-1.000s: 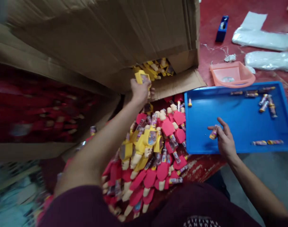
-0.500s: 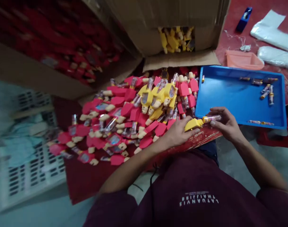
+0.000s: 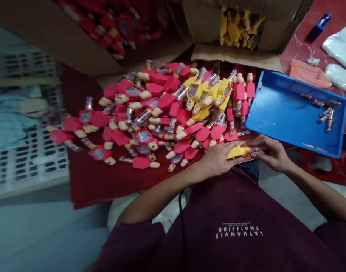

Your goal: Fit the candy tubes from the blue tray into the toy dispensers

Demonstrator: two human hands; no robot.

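Note:
My left hand (image 3: 216,160) is closed round a yellow plastic toy (image 3: 235,152) at the table's front edge. Pinched in my right hand (image 3: 270,152) is a clear tube with a coloured wrapper (image 3: 253,150), its yellow end meeting the end of the toy. Whether the two are locked together I cannot tell. Left of my hands spreads a heap of red toys (image 3: 141,162) with tan ends, many fitted with clear tubes. Several yellow toys (image 3: 199,94) lie on top of that heap.
A blue tray (image 3: 289,117) with several loose wrapped tubes (image 3: 328,120) stands to the right. Cardboard boxes behind hold more red toys (image 3: 116,28) and yellow toys (image 3: 238,30). Beyond the tray are an orange tray (image 3: 310,73) and plastic bags (image 3: 341,77). A white plastic crate (image 3: 28,158) is at left.
My right hand has closed in on the tube, its fingers now covering more of it. The view has shifted, so the heap and tray sit differently in the picture.

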